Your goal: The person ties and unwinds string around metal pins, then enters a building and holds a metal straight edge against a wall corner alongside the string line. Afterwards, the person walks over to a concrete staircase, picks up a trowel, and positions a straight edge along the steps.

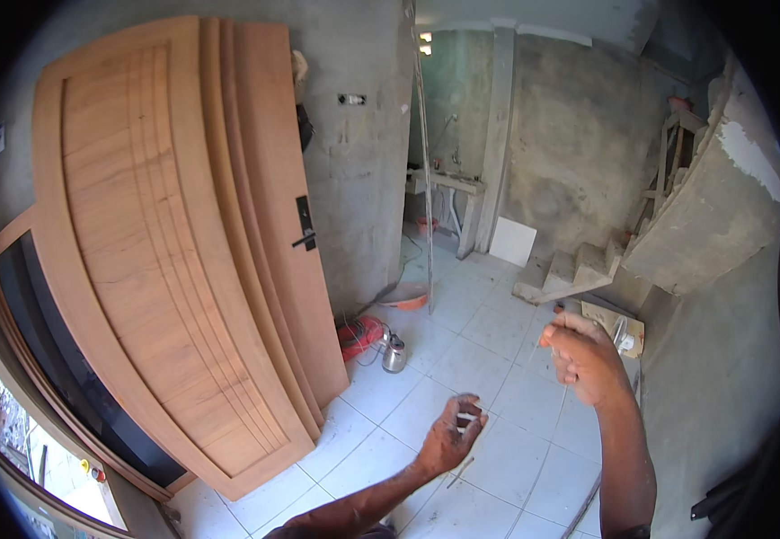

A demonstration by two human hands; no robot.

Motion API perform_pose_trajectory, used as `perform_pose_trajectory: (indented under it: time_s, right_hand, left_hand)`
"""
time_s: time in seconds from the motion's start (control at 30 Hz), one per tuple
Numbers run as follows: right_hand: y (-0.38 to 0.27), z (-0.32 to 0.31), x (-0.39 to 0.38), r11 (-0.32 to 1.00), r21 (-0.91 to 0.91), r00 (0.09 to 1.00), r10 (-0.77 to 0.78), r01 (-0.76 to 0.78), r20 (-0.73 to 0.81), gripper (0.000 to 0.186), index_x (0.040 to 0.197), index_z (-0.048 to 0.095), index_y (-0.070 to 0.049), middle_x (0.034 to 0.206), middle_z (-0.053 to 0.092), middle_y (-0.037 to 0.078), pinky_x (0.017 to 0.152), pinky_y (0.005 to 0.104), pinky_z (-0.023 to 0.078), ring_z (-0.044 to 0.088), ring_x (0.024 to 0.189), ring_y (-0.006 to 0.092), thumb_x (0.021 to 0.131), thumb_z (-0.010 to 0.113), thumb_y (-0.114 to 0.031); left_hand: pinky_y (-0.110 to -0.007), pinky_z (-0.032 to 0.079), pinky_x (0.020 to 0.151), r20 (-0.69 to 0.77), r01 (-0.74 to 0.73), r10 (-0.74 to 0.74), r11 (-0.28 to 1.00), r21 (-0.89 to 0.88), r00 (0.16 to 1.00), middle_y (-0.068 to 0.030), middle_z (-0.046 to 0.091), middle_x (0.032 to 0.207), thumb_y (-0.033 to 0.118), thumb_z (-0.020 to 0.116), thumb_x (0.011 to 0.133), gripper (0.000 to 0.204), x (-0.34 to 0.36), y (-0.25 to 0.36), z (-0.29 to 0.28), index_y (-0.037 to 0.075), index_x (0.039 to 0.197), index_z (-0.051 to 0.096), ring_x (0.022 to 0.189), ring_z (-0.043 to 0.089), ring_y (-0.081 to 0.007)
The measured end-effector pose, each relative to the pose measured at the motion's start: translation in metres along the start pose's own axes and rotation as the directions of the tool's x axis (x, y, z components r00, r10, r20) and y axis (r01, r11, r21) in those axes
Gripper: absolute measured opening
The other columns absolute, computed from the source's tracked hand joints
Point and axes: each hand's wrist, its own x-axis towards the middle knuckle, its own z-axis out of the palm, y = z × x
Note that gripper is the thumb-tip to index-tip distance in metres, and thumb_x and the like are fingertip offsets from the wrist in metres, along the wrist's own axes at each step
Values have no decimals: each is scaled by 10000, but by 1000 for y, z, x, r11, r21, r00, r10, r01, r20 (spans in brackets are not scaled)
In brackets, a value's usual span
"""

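Observation:
My right hand [588,355] is raised at the right, fingers curled into a fist. A thin pale strand, like a string or cord, shows at the fist and trails below it; the rest of what it may hold is hidden. Lower and nearer the middle is my left hand [455,431], its fingers bent with a gap between thumb and forefinger. Nothing shows in that gap. Both hands are in the air above the white tiled floor [498,458], apart from each other.
Wooden door panels [129,234] lean at the left, one with a black handle [305,225]. By their foot are a red machine [360,337], a metal spray-gun cup [394,354] and an orange basin [405,296]. Concrete steps [570,269] and a white tile [512,241] stand farther back.

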Motion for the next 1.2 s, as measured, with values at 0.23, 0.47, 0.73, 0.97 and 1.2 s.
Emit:
perform_pose_trajectory:
  time_s: [0.23, 0.47, 0.73, 0.97, 1.2]
  right_hand:
    - [24, -46, 136, 996, -74, 998, 50, -47, 30, 191, 813, 573, -36, 547, 343, -83, 420, 207, 235, 266, 449, 7, 864, 604, -217]
    - [45, -93, 268, 983, -137, 992, 122, -122, -4, 180, 806, 577, -41, 530, 336, -87, 421, 206, 235, 262, 443, 4, 863, 606, -209]
    - [75, -148, 424, 994, -37, 992, 105, -103, 67, 172, 799, 574, -50, 523, 337, -90, 420, 206, 224, 251, 435, 5, 860, 612, -206]
    - [96, -205, 566, 986, 154, 969, 20, -59, 245, 198, 808, 572, -48, 550, 359, -81, 409, 206, 234, 264, 429, 11, 884, 615, -226]
    - [89, -257, 730, 926, 377, 915, -155, 3, 373, 211, 862, 569, -51, 585, 360, -84, 406, 194, 236, 284, 437, 10, 920, 600, -251]
  left_hand:
    - [-314, 529, 689, 27, 101, -100, 994, -33, 995, -151, 649, 947, 177, 570, 951, 457, 128, -64, 13, 29, 1350, 403, 762, 670, -200]
    - [-276, 507, 766, 208, 78, -67, 996, -45, 976, -79, 642, 949, 214, 553, 970, 267, 253, -118, 24, 20, 1146, 603, 855, 616, -123]
    - [-295, 523, 769, 184, 87, -85, 996, -2, 979, -66, 648, 985, 136, 588, 942, 145, 380, -164, 15, 21, 1029, 610, 897, 625, -133]
    - [-275, 511, 706, -79, 35, -25, 991, 127, 997, -76, 639, 938, 96, 604, 916, 99, 501, -225, -4, 30, 989, 600, 806, 619, -145]
    - [-297, 532, 787, -202, 185, -139, 956, 228, 969, -65, 638, 966, 122, 611, 926, 114, 622, -275, 4, 33, 992, 587, 899, 619, -125]
